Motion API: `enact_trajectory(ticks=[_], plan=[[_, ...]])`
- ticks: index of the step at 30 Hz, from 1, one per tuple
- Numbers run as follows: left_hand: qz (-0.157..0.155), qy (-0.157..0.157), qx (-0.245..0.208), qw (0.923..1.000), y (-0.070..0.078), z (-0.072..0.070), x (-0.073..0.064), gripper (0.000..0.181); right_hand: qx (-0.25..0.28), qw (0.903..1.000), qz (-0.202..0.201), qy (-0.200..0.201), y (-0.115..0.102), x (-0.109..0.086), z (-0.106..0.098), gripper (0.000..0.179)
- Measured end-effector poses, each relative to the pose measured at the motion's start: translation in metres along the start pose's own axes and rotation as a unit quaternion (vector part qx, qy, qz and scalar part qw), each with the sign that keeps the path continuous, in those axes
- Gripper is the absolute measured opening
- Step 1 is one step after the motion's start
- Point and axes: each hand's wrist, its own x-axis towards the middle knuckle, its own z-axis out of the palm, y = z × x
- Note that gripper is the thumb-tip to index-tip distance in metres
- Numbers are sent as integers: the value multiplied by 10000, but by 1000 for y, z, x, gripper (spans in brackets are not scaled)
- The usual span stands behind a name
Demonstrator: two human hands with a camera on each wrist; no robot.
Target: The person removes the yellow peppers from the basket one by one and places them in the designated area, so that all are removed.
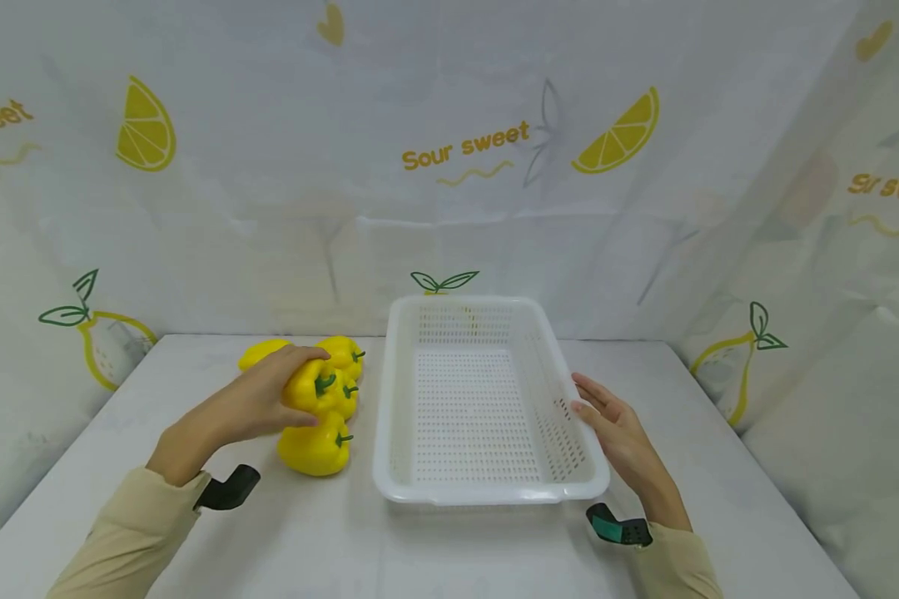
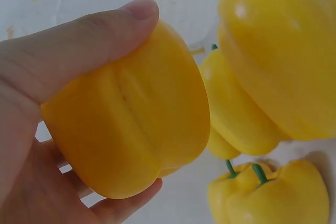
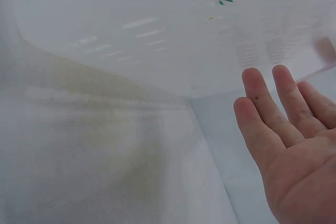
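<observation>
In the head view, my left hand (image 1: pixel 250 403) grips a yellow bell pepper (image 1: pixel 305 384) with a green stem. The left wrist view shows the thumb across the top of this pepper (image 2: pixel 131 124) and the fingers beneath it. Several more yellow peppers (image 1: pixel 316 449) lie close around it on the table. To their right stands a white perforated plastic basket (image 1: pixel 487 492) with nothing inside. My right hand (image 1: pixel 622 437) is at the basket's right side, thumb near the rim. In the right wrist view its fingers (image 3: pixel 268 111) are nearly straight beside the basket wall.
A white table (image 1: pixel 337 541) carries the peppers and basket. Behind and at the sides hangs a white curtain (image 1: pixel 270 208) printed with lemons and lettering. Each wrist wears a dark strap-on piece, such as the one (image 1: pixel 228 489) on the left.
</observation>
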Motion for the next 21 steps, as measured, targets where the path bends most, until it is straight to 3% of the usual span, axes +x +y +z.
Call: enact_trajectory(ticks=[21], plan=[[-64, 44, 173, 9998, -27, 2, -21, 73, 27, 10000, -37, 18, 1, 1, 0, 65]])
